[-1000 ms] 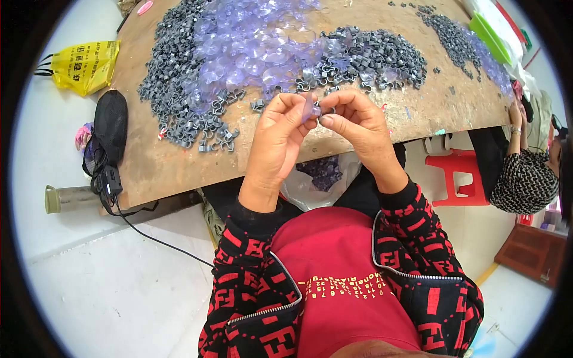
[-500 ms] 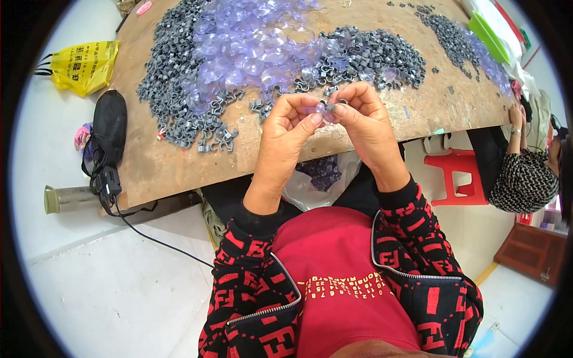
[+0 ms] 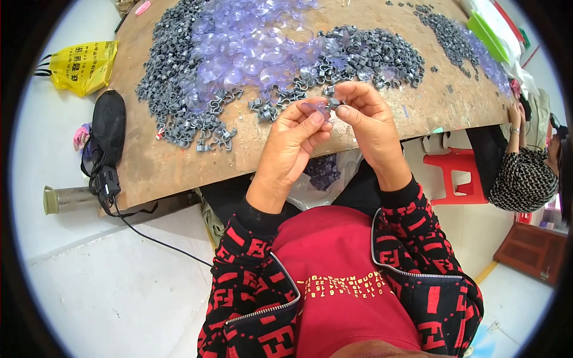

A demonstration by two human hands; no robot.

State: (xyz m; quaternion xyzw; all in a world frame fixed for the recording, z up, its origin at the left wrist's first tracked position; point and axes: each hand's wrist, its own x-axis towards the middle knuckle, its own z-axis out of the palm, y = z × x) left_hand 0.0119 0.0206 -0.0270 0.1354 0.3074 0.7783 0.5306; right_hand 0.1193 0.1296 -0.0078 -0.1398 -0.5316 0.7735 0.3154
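Note:
Just above the table's near edge my two hands face each other, fingertips almost meeting. My left hand (image 3: 292, 134) is closed, pinching a clear purplish suction cup (image 3: 317, 108) between thumb and fingers. A small grey plastic clip (image 3: 333, 103) sits at the thumb and forefinger of my right hand (image 3: 371, 119), right beside the cup. Whether clip and cup are joined is too small to tell. Beyond my hands lie a heap of clear suction cups (image 3: 250, 56) and piles of the same grey clips (image 3: 373, 56), with more clips (image 3: 173, 65) to the left.
A white bag (image 3: 298, 190) with purplish pieces lies below the wooden table's (image 3: 161, 173) edge. At the left are a black pouch (image 3: 109, 125) with a cable and a yellow bag (image 3: 83, 65). Another person (image 3: 525, 179) sits at the right, near a red stool (image 3: 456, 176).
My right hand's fingers have opened slightly and shifted a little away from my left hand. The suction cup stays in my left hand, now tilted and more visible.

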